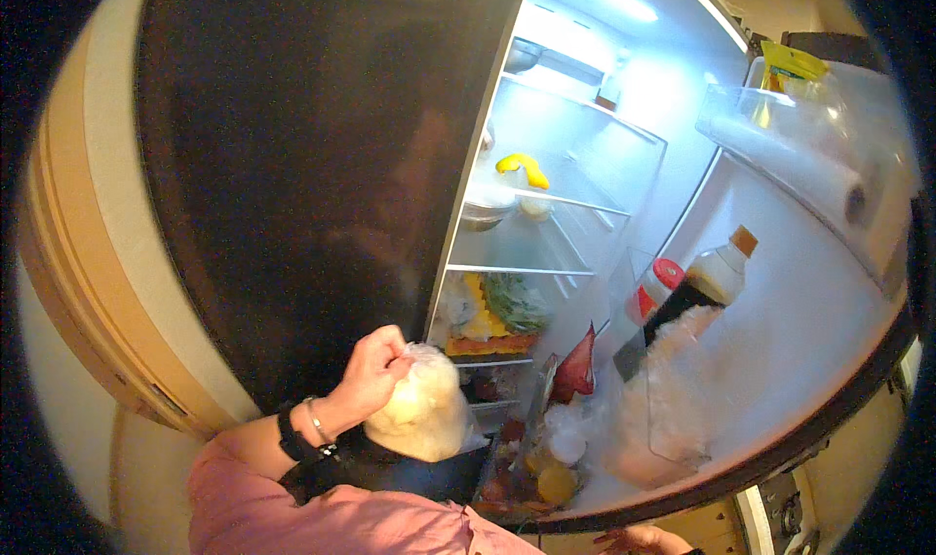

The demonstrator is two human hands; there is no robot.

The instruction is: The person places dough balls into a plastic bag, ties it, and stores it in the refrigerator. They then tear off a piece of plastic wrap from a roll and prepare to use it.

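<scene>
My left hand (369,379) grips the gathered top of a clear plastic bag (424,416) with a pale yellow, lumpy mass inside. It hangs in front of the lower part of an open refrigerator, near the edge of the dark closed door panel (314,189). What the bag holds cannot be made out. At the bottom rim, my right hand (643,539) shows only in part, just beyond the lower edge of the open refrigerator door (797,263). Its grip is not visible.
Glass shelves (570,202) carry a metal bowl (486,211) and a yellow item (523,169). Lower down is a vegetable drawer (490,347) with greens. Door bins hold a brown-capped bottle (720,273), a red-lidded container (657,288), a red packet (575,368) and a yellow pouch (793,65).
</scene>
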